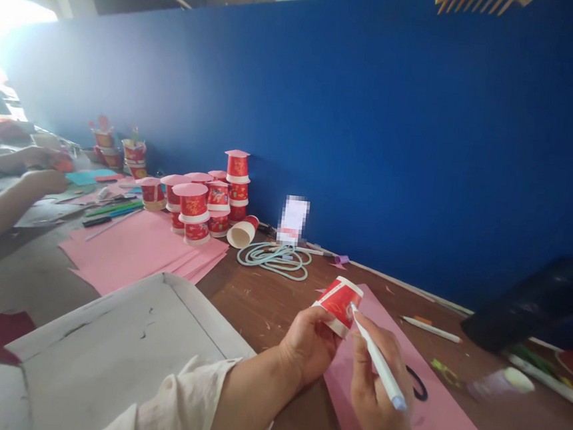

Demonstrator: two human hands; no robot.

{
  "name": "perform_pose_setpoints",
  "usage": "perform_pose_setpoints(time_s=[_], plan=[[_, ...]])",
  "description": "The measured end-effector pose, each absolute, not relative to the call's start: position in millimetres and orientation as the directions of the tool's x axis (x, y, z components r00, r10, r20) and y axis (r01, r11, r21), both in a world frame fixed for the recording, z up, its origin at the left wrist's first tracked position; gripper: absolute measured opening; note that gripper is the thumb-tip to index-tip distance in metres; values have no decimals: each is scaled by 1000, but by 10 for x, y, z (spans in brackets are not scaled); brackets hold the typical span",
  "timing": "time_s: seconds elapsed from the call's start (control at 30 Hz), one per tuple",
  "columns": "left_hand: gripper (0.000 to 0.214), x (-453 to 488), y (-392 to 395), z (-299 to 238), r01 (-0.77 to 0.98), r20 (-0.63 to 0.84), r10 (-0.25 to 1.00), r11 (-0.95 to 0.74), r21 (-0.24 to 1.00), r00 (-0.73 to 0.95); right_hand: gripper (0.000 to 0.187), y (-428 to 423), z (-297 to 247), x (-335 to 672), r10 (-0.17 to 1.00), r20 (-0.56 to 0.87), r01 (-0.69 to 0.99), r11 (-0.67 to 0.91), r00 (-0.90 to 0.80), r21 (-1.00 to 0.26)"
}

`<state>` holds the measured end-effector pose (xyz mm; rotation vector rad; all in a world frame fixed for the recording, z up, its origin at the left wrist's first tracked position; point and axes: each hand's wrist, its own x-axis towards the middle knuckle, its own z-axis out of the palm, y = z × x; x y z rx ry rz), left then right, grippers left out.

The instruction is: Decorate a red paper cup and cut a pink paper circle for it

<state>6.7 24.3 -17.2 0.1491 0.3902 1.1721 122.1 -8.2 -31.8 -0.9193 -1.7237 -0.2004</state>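
Observation:
My left hand [312, 348] is closed around a red paper cup [335, 301] with a white rim, tilted over the table. In my right hand [385, 384] is a white marker pen [379, 360] with a pale blue end, its tip touching or very near the cup's red side. Beneath both hands lies a sheet of pink paper [450, 403]. Part of a dark scissors handle [418, 385] shows beside my right hand.
Stacked red cups with pink paper tops [191, 200] stand against a blue partition [372, 149]. Nearby are a cup on its side [241, 233], a coiled cord [275, 259], pink sheets [147, 250] and a white box lid [130, 335]. Another person's hands [44, 170] work at left; a black cylinder [524, 303] leans right.

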Motion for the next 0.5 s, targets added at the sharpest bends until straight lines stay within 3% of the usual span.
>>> perform_pose_setpoints(time_s=[0.33, 0.5], plan=[[32, 94, 272, -206, -838, -125, 941, 336, 430, 313, 32, -82, -304, 1199, 525, 851, 661, 650, -32, -376], [28, 123, 341, -248, -855, -74, 956, 286, 433, 282, 27, 30, -320, 1215, 469, 883, 713, 612, 20, -341]])
